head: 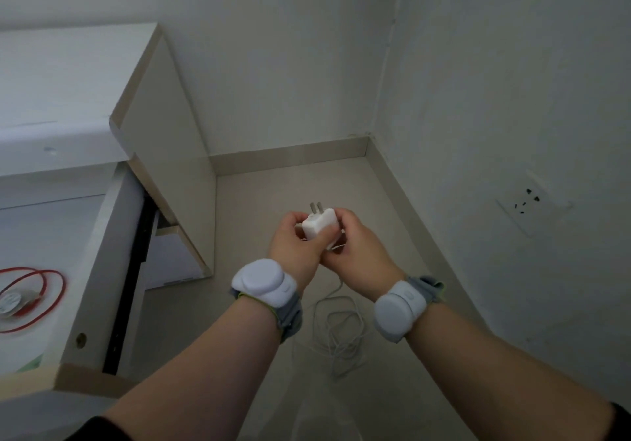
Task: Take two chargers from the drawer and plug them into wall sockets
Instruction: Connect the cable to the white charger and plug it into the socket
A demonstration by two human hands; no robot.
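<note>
A white charger (321, 224) with two metal prongs pointing up is held between both hands above the floor. My left hand (295, 246) grips its left side and my right hand (358, 252) grips its right side and back. Its white cable (336, 329) hangs down in loose loops below my wrists. A white wall socket (531, 203) sits low on the right wall, apart from the charger. The open drawer (99, 270) at the left holds a second charger (10, 304) with a red cable (51, 290).
A white cabinet (160, 126) stands at the left, its drawer pulled out toward me. Beige floor (290, 188) reaches into the room corner, with a baseboard along both walls. Both wrists wear grey bands with white pods.
</note>
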